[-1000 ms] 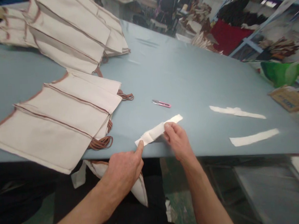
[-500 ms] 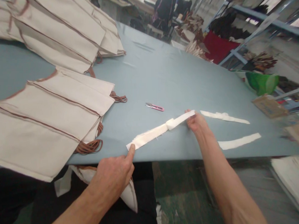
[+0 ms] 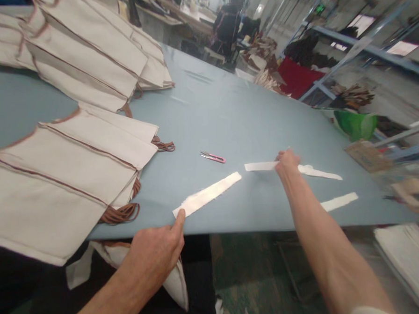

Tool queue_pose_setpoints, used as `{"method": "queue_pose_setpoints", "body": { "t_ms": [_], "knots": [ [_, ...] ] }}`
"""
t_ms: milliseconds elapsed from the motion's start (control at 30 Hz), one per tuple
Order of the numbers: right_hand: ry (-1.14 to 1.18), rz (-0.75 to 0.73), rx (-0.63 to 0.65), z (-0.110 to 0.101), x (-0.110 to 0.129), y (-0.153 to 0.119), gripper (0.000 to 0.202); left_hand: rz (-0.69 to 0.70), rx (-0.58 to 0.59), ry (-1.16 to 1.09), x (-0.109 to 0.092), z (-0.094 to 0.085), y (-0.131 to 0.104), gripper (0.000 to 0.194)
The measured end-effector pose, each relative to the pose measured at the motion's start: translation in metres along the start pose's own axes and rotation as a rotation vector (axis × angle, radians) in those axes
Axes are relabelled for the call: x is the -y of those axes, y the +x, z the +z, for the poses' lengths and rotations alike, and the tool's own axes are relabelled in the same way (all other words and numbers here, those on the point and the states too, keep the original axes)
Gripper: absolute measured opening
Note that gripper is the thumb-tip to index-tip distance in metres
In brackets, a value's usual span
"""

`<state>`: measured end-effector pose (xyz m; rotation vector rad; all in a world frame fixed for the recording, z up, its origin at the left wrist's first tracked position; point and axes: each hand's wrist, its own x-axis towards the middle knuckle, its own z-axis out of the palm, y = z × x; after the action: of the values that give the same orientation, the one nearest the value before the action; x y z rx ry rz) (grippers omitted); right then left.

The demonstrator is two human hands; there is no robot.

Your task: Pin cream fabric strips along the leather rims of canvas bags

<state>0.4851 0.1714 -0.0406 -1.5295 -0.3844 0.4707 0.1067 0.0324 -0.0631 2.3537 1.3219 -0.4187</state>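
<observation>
My left hand (image 3: pixel 158 248) has its index fingertip pressed on the near end of a cream cloth strip (image 3: pixel 211 194), pinning it to the table. Its other fingers are curled in. A separate white cloth strip (image 3: pixel 261 166) is pinched in my right hand (image 3: pixel 287 161), with its free end pointing left; that hand is slightly blurred. Just right of my right hand, another cloth strip (image 3: pixel 322 173) lies partly covered. A further strip (image 3: pixel 341 201) is nearer the table's front edge, partly behind my right forearm. Pink-handled thread snips (image 3: pixel 213 157) lie beyond the pinned strip.
Cream fabric pieces with brown trim and cords (image 3: pixel 66 169) are stacked on the blue-grey table (image 3: pixel 224 114) at left, with another pile (image 3: pixel 94 46) behind. A cardboard box (image 3: pixel 366 156) and green bag (image 3: pixel 355 123) stand at right. A person (image 3: pixel 227 27) is in the background.
My right hand has moved right with its strip, which has come apart from the strip under my left finger. The left fingertip stays on its strip; the view has shifted slightly.
</observation>
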Motion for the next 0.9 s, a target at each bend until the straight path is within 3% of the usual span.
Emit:
{"method": "queue_pose_setpoints", "body": {
  "t_ms": [100, 200, 233, 333, 467, 567, 733, 800, 900],
  "knots": [
    [0.093, 0.088, 0.038, 0.017, 0.013, -0.019, 0.036, -0.002, -0.05, -0.01, 0.001, 0.005, 0.0, 0.054],
    [0.205, 0.175, 0.199, 0.034, 0.029, -0.063, 0.022, -0.015, -0.144, -0.063, 0.006, 0.016, -0.001, 0.054],
    [0.242, 0.213, 0.269, 0.039, 0.034, -0.083, 0.017, -0.016, -0.186, -0.162, 0.008, 0.021, -0.001, 0.056],
    [0.343, 0.348, 0.489, 0.05, 0.051, -0.151, 0.04, 0.033, -0.281, -0.667, 0.015, 0.033, -0.005, 0.059],
    [0.451, 0.513, 0.69, 0.057, 0.06, -0.235, 0.043, 0.144, -0.207, -1.088, 0.015, 0.044, -0.016, 0.058],
    [0.506, 0.599, 0.765, 0.058, 0.052, -0.279, 0.037, 0.176, -0.124, -1.344, 0.01, 0.047, -0.027, 0.074],
    [0.555, 0.695, 0.741, 0.046, 0.023, -0.32, 0.04, 0.177, -0.166, -1.706, 0.015, 0.044, -0.05, 0.096],
    [0.511, 0.661, 0.747, 0.035, 0.01, -0.33, 0.051, 0.16, -0.181, -1.952, 0.019, 0.044, -0.057, 0.095],
    [0.415, 0.568, 0.749, 0.017, -0.007, -0.345, 0.061, 0.102, -0.154, -2.214, 0.018, 0.045, -0.062, 0.079]
  ]
}}
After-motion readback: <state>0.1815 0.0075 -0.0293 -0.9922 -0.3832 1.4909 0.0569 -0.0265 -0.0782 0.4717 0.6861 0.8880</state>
